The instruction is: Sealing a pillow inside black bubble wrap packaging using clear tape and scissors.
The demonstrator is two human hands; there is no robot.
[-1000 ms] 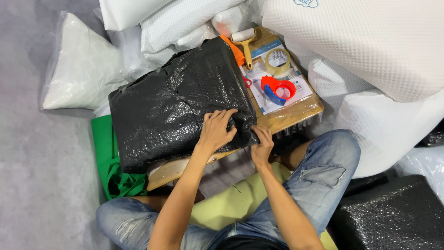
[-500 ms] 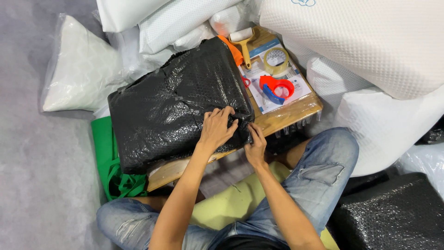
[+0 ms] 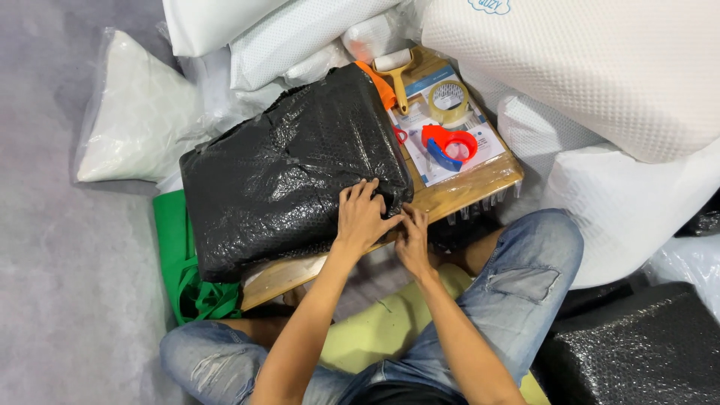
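Wooden table (image 3: pixel 480 187): one black parcel (image 3: pixel 289 169), two hands (image 3: pixel 386 225)

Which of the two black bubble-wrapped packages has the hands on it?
The black package on the wooden board, with both hands pressing its near corner; the other black package lies untouched on the floor at lower right.

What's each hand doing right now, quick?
Left hand: open, flat on the black wrapped bundle.
Right hand: fingers curled at the bundle's near edge; grip cannot be told.
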